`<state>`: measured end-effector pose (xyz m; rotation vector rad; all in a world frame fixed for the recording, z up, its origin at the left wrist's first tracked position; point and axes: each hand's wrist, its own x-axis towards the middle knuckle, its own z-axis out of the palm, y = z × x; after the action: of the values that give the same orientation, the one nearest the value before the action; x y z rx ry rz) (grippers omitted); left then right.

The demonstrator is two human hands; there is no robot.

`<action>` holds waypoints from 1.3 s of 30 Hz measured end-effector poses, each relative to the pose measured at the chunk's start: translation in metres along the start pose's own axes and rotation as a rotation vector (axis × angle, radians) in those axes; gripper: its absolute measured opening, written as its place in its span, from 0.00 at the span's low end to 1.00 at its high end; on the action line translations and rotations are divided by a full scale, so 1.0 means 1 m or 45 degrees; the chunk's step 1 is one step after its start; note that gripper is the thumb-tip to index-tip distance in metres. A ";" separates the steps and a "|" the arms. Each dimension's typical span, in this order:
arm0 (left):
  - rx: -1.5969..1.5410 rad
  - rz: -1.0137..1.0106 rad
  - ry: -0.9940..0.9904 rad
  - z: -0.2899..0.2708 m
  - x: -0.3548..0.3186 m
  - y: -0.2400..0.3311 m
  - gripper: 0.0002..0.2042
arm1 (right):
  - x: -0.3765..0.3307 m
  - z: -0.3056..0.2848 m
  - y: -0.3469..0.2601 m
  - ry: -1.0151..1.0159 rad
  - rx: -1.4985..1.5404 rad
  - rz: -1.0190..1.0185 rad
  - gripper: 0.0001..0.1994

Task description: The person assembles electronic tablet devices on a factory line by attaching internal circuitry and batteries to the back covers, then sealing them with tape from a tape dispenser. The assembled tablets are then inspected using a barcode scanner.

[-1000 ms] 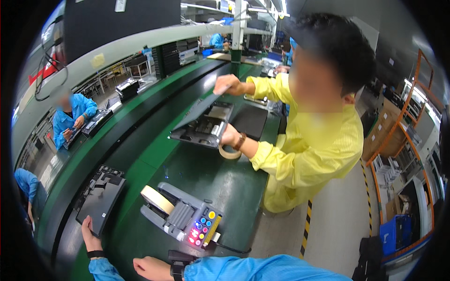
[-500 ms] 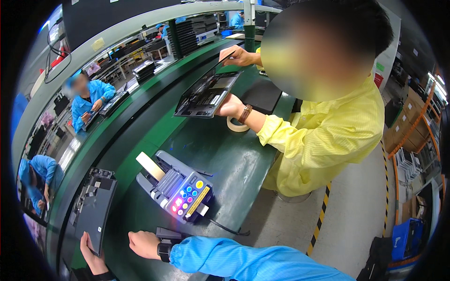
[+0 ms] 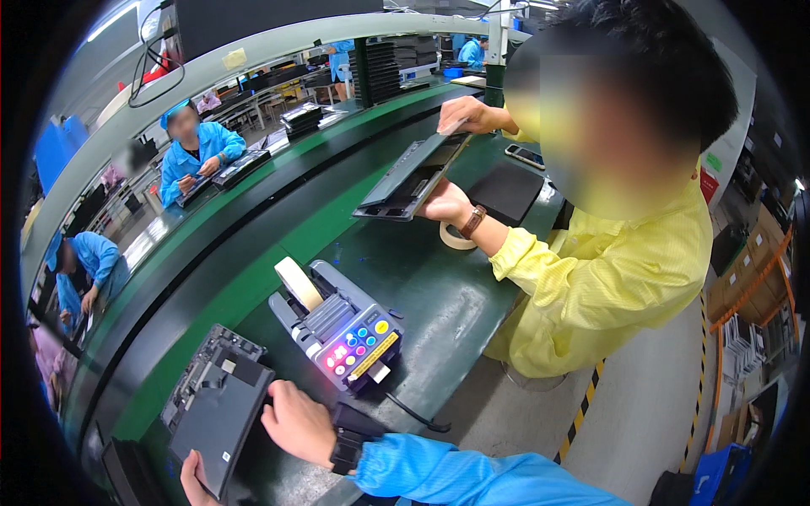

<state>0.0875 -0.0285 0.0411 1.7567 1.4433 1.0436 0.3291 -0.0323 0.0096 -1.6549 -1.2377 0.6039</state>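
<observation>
In the head view, the right hand (image 3: 299, 422) has moved up to the right edge of the dark laptop part (image 3: 221, 422); its fingers are curled, but I cannot tell whether they hold anything. The left hand (image 3: 196, 479) pinches the part's lower left edge. The part is over the green bench (image 3: 460, 312), left of the tape dispenser (image 3: 337, 325).

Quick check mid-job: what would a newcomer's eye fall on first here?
Probably the co-worker in a bright yellow coat filling the right side, holding a partly open dark device. Next, the grey tape dispenser near the centre, its display glowing red. At lower left, the left hand grips a dark panel with exposed circuitry, the right hand by its right edge.
</observation>
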 end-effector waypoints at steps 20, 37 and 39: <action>-0.592 -0.658 -0.140 -0.017 -0.043 -0.031 0.17 | -0.006 -0.020 0.021 -0.350 0.868 0.317 0.13; -0.509 0.119 0.258 -0.036 -0.045 0.039 0.25 | -0.090 0.066 -0.088 -0.492 1.878 0.865 0.22; -0.081 -0.040 0.413 -0.013 -0.015 0.063 0.20 | -0.092 0.092 -0.092 -0.445 1.983 0.820 0.24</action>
<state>0.1053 -0.0558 0.0985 1.5658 1.6040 1.3909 0.1785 -0.0773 0.0389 -0.5072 -0.0956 1.7136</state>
